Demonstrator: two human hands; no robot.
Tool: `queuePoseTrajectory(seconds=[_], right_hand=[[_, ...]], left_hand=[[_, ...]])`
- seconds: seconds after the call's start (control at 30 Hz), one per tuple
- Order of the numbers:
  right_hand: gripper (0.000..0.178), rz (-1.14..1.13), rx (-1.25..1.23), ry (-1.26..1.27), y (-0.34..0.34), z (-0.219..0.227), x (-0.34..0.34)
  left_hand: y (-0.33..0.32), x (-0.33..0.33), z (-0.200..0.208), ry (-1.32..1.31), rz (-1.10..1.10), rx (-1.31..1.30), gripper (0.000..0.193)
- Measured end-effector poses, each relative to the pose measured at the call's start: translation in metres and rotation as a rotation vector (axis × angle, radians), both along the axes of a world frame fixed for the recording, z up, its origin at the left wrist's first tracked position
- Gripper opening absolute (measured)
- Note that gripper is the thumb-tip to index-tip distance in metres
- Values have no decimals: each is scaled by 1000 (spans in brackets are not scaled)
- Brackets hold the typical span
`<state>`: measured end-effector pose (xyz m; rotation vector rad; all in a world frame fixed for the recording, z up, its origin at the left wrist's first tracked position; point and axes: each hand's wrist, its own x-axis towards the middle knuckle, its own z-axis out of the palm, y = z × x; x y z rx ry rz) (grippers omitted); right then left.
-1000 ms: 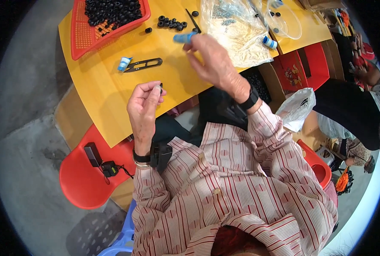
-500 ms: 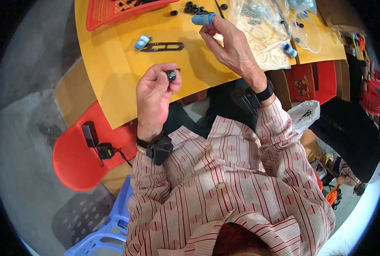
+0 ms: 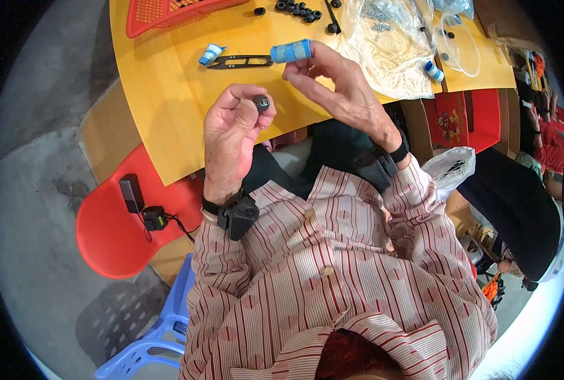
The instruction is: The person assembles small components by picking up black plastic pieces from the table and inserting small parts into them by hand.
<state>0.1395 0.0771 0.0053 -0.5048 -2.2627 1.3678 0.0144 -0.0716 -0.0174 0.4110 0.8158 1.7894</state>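
Observation:
My left hand [image 3: 228,136] is closed over the table's near edge, pinching a small black round part [image 3: 261,103] between thumb and fingers. A pale spot shows at the middle of the part's end. Just to its right hovers my right hand [image 3: 342,95], thumb and index finger apart with nothing visible between them. Blue tape [image 3: 291,52] is wrapped around its index finger. Behind the hands lies a pair of black thread snips [image 3: 231,62], one end hidden by the taped finger. A blue-and-white roll [image 3: 212,54] touches the snips' left end.
Several black parts [image 3: 301,11] lie scattered at the back of the yellow table [image 3: 168,114]. A red basket [image 3: 161,25] stands back left, a clear plastic bag [image 3: 383,57] back right. A red chair [image 3: 111,234] is at my left. Other people are at the far right.
My right hand has come back from the black parts toward my left hand, moving nearer and slightly left. The left hand keeps its grip, and the black part's end is now turned more upward.

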Motion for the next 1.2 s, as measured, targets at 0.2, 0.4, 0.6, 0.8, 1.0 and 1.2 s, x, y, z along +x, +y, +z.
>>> queuePoseTrajectory(seconds=[0.2,0.4,0.6,0.8,1.0,1.2], right_hand=[[21,76,-287,22,-18,15,7],[22,78,-181,37,-20,16,9],[24,84,-36,60,-21,14,5],[21,59,134,76,-22,17,5],[20,70,145,92,-16,15,5],[18,-18,18,74,14,16,0]], left_hand=[[-1,3,-1,13,26,-46,20],[0,4,-4,-12,36,-73,20],[3,6,-1,-11,62,-113,18],[11,12,2,86,110,-168,15],[13,13,2,114,131,-209,12],[6,7,-7,36,90,-124,15]])
